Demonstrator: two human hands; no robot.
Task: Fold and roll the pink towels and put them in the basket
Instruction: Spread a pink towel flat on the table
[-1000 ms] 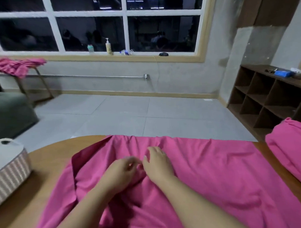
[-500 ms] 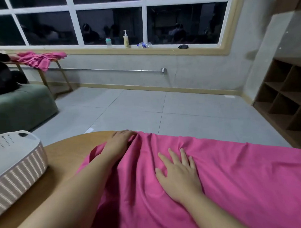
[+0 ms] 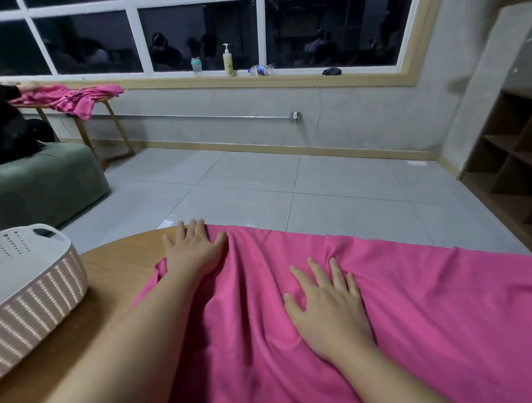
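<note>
A large pink towel (image 3: 428, 310) lies spread over the round wooden table (image 3: 119, 266), with wrinkles near its left end. My left hand (image 3: 192, 252) lies flat with straight fingers on the towel's far left corner, at the table's far edge. My right hand (image 3: 328, 304) presses flat on the middle of the towel, fingers spread. A white slatted basket (image 3: 35, 287) stands on the table to the left, apart from the towel.
A green sofa (image 3: 47, 185) with a person in dark clothes sits at the left. More pink towels (image 3: 74, 96) lie on a small wooden table under the window. Wooden cube shelves (image 3: 511, 168) stand at the right. Grey tiled floor lies beyond the table.
Both hands went from bunched together on the cloth to flat and apart. My left hand slid out to the far left corner; my right hand stays pressed on the middle.
</note>
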